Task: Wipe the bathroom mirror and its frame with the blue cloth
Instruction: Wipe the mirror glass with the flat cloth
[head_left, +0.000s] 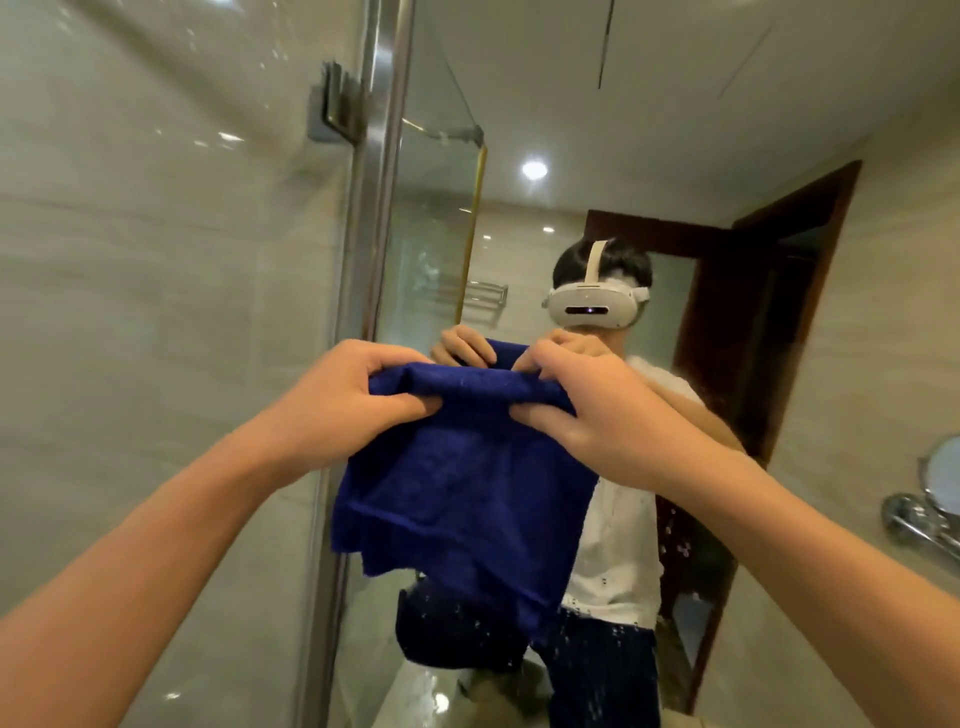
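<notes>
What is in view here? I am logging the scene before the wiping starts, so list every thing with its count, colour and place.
blue cloth: one, deep blue, held up in front of the mirror, lower part hanging free.
mirror: one, fills centre and right, water spots low down; reflects the person, a dark wood door frame and a ceiling light.
mirror frame: one vertical silver strip, left of centre.
tiled wall: one, glossy beige, left.
metal bracket: one, silver, upper left on the wall.
round magnifying mirror: one, chrome, far right edge, on a chrome arm.
left hand: grips the cloth's top edge, left side.
right hand: grips the top edge, right side.
</notes>
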